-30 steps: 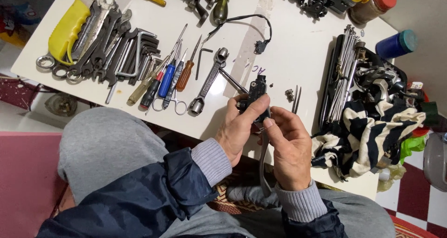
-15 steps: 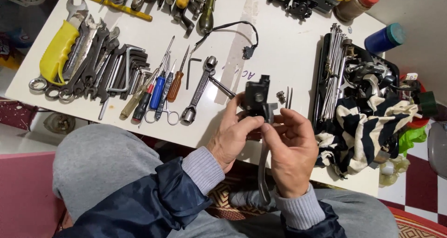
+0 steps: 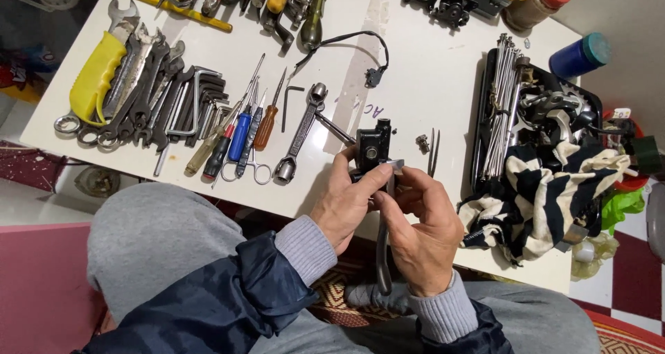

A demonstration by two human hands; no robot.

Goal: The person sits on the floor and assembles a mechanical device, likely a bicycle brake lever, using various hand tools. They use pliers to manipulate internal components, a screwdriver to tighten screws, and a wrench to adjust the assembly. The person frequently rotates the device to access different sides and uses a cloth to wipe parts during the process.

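I hold a black metal bracket (image 3: 374,146) with a long lever (image 3: 383,257) hanging down from it, just over the near edge of the white table (image 3: 429,84). My left hand (image 3: 344,205) grips the bracket from the left, thumb pressed on a small silver piece at its side. My right hand (image 3: 419,229) clasps the lever and the bracket's lower part from the right. A small bolt (image 3: 422,143) and thin tweezers (image 3: 434,151) lie on the table right beside the bracket.
Several wrenches (image 3: 138,94), hex keys and screwdrivers (image 3: 239,136) lie at the left, a box wrench (image 3: 299,136) near my left hand. A striped cloth (image 3: 547,188) and a black tray of metal rods (image 3: 502,104) sit at the right, a blue jar (image 3: 578,55) behind.
The view has shifted slightly; both hands keep hold of the bracket, turning it a little, with the silver piece now showing at its side.
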